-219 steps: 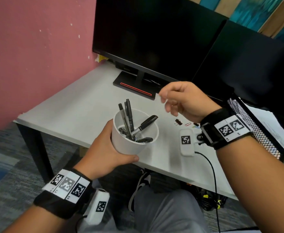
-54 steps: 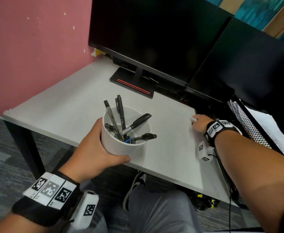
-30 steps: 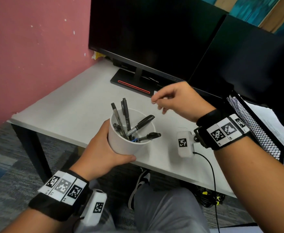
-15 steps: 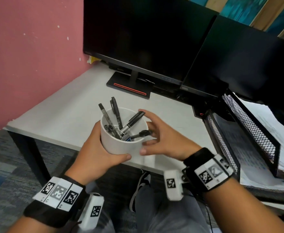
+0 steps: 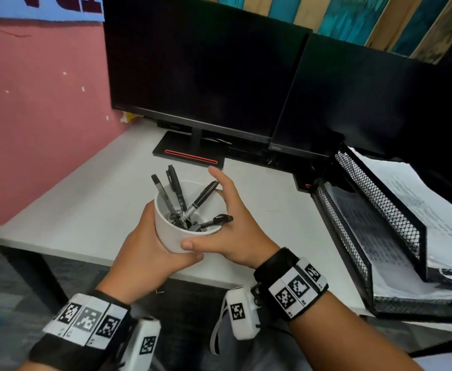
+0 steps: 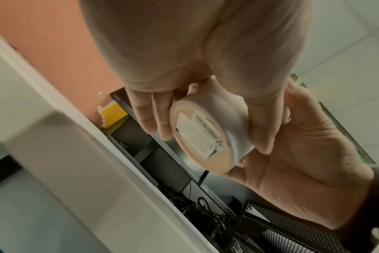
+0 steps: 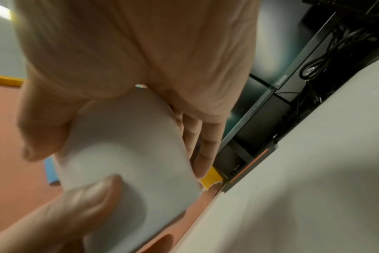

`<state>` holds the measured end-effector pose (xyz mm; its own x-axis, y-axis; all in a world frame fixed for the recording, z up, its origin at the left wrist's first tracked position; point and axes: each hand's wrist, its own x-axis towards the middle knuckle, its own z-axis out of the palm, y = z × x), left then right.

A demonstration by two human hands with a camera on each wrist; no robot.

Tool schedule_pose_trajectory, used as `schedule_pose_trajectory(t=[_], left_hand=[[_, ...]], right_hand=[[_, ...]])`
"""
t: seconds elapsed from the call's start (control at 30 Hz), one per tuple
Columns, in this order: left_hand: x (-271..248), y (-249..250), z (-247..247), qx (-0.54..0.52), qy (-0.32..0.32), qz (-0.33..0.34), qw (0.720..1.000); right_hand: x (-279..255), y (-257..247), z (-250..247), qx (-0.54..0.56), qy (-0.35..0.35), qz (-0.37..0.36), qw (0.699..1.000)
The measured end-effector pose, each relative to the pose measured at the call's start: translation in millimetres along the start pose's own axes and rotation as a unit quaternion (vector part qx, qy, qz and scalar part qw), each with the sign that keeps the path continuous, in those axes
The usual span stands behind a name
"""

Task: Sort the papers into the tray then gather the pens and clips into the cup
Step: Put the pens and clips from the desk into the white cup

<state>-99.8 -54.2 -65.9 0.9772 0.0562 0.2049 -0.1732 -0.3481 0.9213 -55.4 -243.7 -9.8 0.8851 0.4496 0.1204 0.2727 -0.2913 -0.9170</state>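
Observation:
A white cup (image 5: 175, 238) holding several black pens (image 5: 200, 200) hangs just above the desk's front edge. My left hand (image 5: 150, 253) grips it from the left and below, thumb on the near wall. My right hand (image 5: 237, 228) wraps it from the right, thumb on the near wall and fingers round the far rim. The left wrist view shows the cup's labelled bottom (image 6: 200, 135) between the fingers of my left hand (image 6: 154, 119) and the palm of my right hand (image 6: 303, 162). In the right wrist view the cup (image 7: 128, 150) fills my right hand (image 7: 206, 145). Papers (image 5: 420, 210) lie in the black mesh tray (image 5: 380, 207).
The grey desk (image 5: 85, 210) stretches left of the cup up to the pink wall. Two dark monitors (image 5: 192, 70) stand at the back, one on a base (image 5: 187, 155) with a red stripe. The tiered tray takes up the right side.
My right hand came down from above the cup, where it held something small, and now grips the cup's right side. The left hand has kept its hold throughout.

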Motion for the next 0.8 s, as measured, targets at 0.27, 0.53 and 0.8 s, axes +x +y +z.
schedule_pose_trajectory(t=[0.27, 0.53, 0.8], left_hand=[[4, -5, 0, 0.020, 0.025, 0.007, 0.999], [2, 2, 2, 0.016, 0.028, 0.010, 0.999], [0, 7, 8, 0.023, 0.022, -0.003, 0.999]], right_hand=[[42, 51, -116, -0.293, 0.015, 0.164, 0.942], [49, 102, -151, -0.484, 0.019, 0.265, 0.834], [45, 86, -136, -0.511, -0.079, 0.296, 0.803]])
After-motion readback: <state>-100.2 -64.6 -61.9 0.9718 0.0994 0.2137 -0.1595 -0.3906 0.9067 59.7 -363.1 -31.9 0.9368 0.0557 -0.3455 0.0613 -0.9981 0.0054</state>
